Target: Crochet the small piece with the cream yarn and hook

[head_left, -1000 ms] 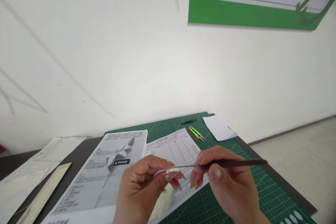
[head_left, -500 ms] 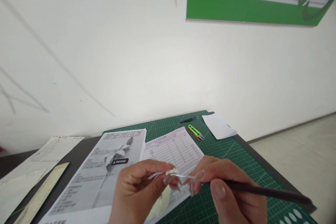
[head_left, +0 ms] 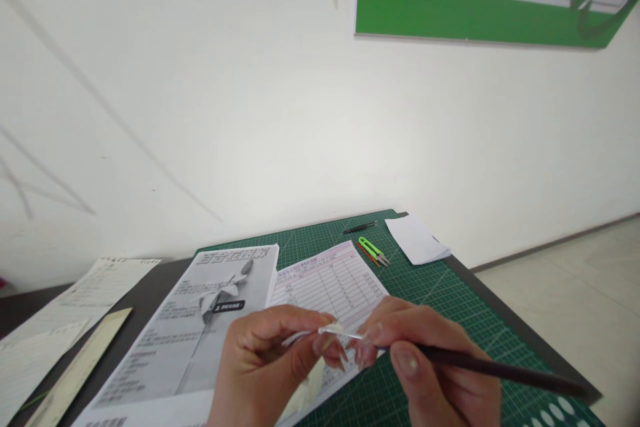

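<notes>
My left hand pinches a small piece of cream yarn work between thumb and fingers, with a pale strand running back over the fingers. In my right hand is a crochet hook with a dark handle, its thin metal tip touching the yarn work. Both hands are closed and nearly meet over the printed table sheet. Below them lies a pale yellow bundle, partly hidden by my left hand.
A printed sheet with a flower picture lies at the left, beside a ruler and more papers. On the green cutting mat are green snips, a black tool and white paper.
My right hand has shifted slightly left with the hook, and the hook tip sits a little further left at the yarn work. My left hand is almost unmoved.
</notes>
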Demonstrator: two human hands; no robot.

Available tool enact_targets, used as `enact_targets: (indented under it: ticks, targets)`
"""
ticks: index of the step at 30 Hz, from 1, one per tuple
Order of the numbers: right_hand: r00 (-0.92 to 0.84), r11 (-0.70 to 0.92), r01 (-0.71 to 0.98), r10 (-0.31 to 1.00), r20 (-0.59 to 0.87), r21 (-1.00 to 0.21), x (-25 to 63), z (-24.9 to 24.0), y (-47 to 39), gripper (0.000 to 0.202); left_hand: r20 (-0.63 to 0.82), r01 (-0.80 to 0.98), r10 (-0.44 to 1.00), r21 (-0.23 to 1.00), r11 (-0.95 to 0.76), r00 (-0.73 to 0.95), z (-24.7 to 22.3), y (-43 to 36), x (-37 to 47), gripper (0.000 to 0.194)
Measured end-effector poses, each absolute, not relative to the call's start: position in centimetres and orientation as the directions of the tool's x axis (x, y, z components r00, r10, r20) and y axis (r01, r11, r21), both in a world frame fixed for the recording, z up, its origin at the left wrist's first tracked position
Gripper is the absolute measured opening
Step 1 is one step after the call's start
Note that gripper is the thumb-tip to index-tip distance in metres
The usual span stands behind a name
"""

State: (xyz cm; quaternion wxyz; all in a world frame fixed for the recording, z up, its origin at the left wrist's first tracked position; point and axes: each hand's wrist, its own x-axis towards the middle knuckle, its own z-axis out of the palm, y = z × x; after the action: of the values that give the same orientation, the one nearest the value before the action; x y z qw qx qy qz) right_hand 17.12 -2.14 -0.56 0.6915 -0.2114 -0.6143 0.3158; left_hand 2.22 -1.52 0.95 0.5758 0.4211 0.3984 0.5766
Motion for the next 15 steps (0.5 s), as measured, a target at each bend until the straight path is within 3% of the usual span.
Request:
enact_targets:
  ticks: [10,15]
  targets:
    - [0.022,0.684,-0.161,0.723,0.69,-0.711,17.29,-0.32,-2.36,0.017,0.085,-0.282,0.996,0.956,-0.082,-0.002,0.84,-1.48,2.12,0.015]
    - [0.049,0.678,-0.117,0.734,0.678,-0.726,17.19,-0.37,-2.32,0.017,0.193,-0.18,0.981,0.965,-0.192,-0.015,0.57,-1.42,1.83,0.01]
